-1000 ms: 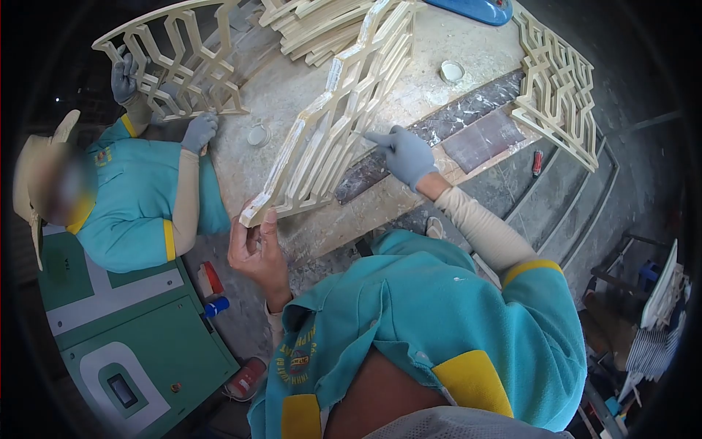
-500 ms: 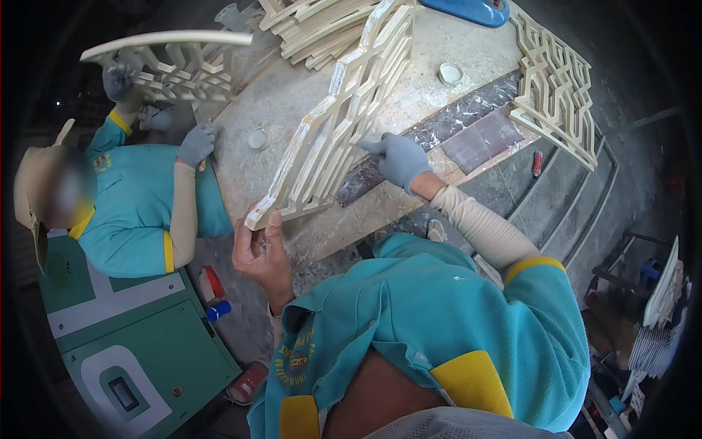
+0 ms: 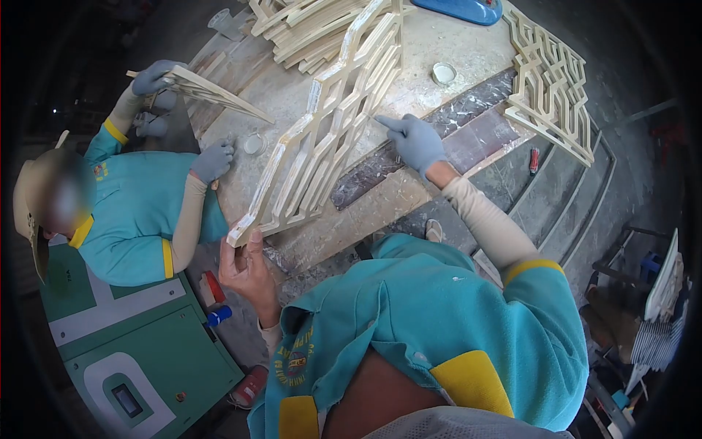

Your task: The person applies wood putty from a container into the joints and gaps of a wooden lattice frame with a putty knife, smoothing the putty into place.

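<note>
A pale wooden lattice panel [image 3: 314, 135] slants over the worktable, its near end raised at the table's edge. White filler-like smears run along its stepped upper edge. My bare left hand [image 3: 250, 272] grips the near corner of this panel, thumb on one side and fingers underneath. On the panel's right side is my right hand [image 3: 418, 143] in a grey glove, its index finger stretched toward the lattice bars. The fingertip is right by the bars, and the other fingers are loosely bent. Nothing shows in the right hand.
On the worktable [image 3: 468, 55] are a small dish of white paste [image 3: 443, 73], another dish [image 3: 254, 143], stacked wooden parts [image 3: 307, 33] and a blue tray [image 3: 468, 9]. A second lattice panel [image 3: 548, 88] leans at right. A co-worker [image 3: 146, 190] in grey gloves holds another panel [image 3: 216, 94].
My left hand and the panel's near end have shifted left and slightly down. My right hand has moved right and slightly up. The co-worker's panel has swung lower, now seen edge-on.
</note>
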Demonstrator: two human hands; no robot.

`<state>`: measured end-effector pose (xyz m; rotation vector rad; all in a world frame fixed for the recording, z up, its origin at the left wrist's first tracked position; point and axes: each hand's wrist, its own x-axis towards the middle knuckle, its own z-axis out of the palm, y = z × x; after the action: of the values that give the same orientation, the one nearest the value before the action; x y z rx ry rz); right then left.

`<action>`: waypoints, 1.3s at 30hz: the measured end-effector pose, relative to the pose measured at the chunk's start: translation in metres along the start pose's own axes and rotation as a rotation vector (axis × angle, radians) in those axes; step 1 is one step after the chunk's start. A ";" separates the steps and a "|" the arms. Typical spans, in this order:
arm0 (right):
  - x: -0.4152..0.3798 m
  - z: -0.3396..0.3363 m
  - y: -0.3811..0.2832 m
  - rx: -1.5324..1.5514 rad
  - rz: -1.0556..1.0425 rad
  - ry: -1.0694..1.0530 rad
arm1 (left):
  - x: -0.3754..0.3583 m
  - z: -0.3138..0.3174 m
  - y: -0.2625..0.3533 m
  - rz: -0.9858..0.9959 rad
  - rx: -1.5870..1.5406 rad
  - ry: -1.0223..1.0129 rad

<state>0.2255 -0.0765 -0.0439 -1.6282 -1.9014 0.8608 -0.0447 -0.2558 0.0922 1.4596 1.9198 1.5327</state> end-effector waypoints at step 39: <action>0.010 0.027 -0.004 -0.118 0.113 -0.102 | -0.007 0.001 -0.004 0.040 0.026 0.017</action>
<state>0.2018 -0.0707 -0.0593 -1.8088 -1.9785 0.9078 -0.0432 -0.2609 0.0864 1.5092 1.9381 1.5480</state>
